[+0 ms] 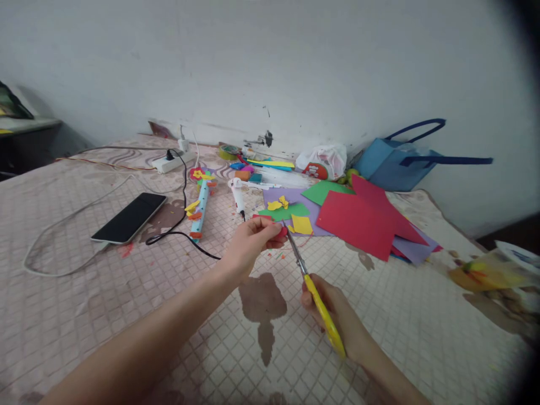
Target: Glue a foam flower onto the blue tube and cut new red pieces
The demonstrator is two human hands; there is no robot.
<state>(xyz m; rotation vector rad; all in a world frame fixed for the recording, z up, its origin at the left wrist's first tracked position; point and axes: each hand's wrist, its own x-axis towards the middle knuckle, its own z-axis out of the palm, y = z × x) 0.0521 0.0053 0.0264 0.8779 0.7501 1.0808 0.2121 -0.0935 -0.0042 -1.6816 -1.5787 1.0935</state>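
Observation:
My left hand (256, 239) pinches a small piece of red craft paper (284, 232) between thumb and fingers, above the middle of the table. My right hand (331, 309) is closed around the yellow handles of a pair of scissors (320, 306). The metal blades point up and to the left, and their tips meet the edge of the red piece. Whether the blades are parted is too fine to tell. Just beyond lie a small yellow square (302, 225), green scraps (291, 212) and yellow cut-outs (278, 203) on a purple sheet (291, 196).
Red sheets (358, 222) lie to the right, near a blue bag (390, 163). A white glue gun (237, 197) and a decorated light-blue strip (201, 208) stand left of centre. A phone (130, 217), cables and a power strip (172, 161) occupy the left. A plastic container (485, 275) sits far right.

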